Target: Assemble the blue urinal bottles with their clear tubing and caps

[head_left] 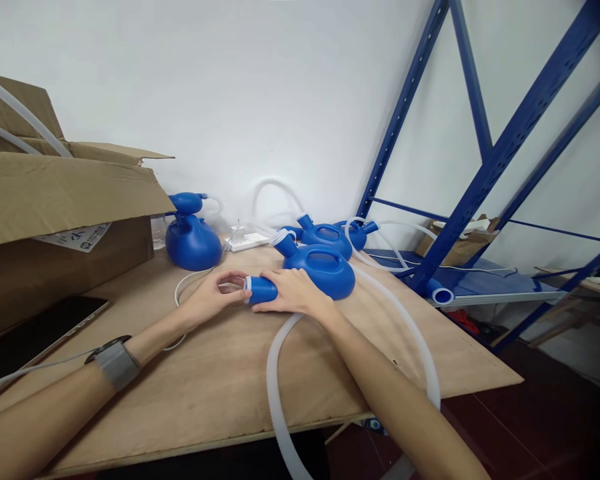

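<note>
My right hand (293, 291) is wrapped over a short blue plastic tube-shaped cup (263, 291), which lies sideways just above the table. The fingers of my left hand (223, 291) curl around the white ring (248, 291) at the cup's left end. Part of that ring is hidden by the fingertips. A translucent hose (278, 373) comes out below my right hand and loops over the table's front edge. Right behind my right hand stands a blue urinal bottle (333, 275) with a handle and a white-rimmed neck.
More blue bottles (325, 237) with hoses stand behind, and another bottle (194, 243) is at the left. An open cardboard box (70, 193) and a phone (45, 333) occupy the table's left side. A power strip (249, 241) lies at the back. Blue metal shelving (500, 160) rises at right.
</note>
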Demonstrator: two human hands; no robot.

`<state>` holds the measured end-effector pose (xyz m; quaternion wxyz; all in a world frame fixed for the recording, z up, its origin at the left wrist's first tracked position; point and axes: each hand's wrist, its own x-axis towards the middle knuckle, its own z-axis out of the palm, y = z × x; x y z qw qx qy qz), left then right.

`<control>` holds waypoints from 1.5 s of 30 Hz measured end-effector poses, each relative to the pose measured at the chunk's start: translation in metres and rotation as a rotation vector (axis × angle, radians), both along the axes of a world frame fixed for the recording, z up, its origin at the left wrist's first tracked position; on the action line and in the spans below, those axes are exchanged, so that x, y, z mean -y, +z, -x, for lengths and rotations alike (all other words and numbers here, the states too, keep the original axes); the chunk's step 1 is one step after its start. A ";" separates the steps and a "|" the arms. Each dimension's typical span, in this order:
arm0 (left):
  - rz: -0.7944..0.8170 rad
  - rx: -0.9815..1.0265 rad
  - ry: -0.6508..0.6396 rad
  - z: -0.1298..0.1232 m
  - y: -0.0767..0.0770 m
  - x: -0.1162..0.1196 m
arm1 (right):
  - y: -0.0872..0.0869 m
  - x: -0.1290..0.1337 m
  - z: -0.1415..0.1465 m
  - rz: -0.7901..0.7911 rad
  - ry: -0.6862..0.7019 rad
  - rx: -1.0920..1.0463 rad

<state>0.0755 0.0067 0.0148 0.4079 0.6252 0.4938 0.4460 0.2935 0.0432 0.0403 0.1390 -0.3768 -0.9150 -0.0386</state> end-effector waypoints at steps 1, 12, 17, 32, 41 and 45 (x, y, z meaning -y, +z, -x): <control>0.009 0.007 -0.004 0.001 -0.001 0.000 | -0.002 0.000 0.001 -0.015 -0.004 0.009; -0.308 0.001 -0.007 0.009 0.001 -0.002 | -0.018 -0.004 0.014 -0.210 0.136 -0.273; -0.377 -0.047 -0.049 0.022 0.004 -0.006 | -0.011 -0.013 0.002 -0.034 0.149 -0.513; -0.371 -0.011 -0.128 0.022 0.002 -0.008 | -0.021 -0.043 -0.033 1.028 0.206 -0.949; -0.356 -0.070 -0.081 0.027 -0.007 -0.013 | -0.029 -0.042 -0.027 1.016 0.229 -0.984; -0.285 -0.025 -0.057 0.023 -0.009 -0.009 | -0.032 -0.045 -0.028 1.003 0.222 -0.962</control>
